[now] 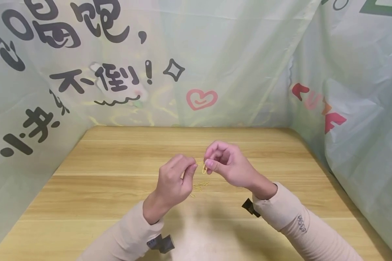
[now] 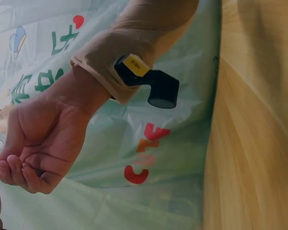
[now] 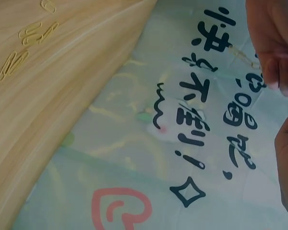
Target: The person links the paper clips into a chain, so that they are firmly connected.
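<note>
Above the middle of the table, my left hand [image 1: 176,179] pinches a yellow paper clip [image 1: 199,163] between thumb and forefinger. My right hand [image 1: 230,165], close beside it, pinches another yellow paper clip [image 1: 204,169] that points downward. The two clips meet in the small gap between the fingertips. In the right wrist view, a paper clip [image 3: 242,56] hangs below the left hand [image 3: 273,45]. The left wrist view shows the right hand [image 2: 43,143] with its fingers curled in. Under the hands, several loose yellow paper clips [image 1: 200,186] lie on the table.
The wood-grain table [image 1: 117,195] runs back to a pale green printed curtain [image 1: 241,65], which also hangs along both sides. One paper clip [image 3: 48,5] lies apart from the others. Black devices [image 1: 161,243] sit on both beige sleeves [image 1: 124,232].
</note>
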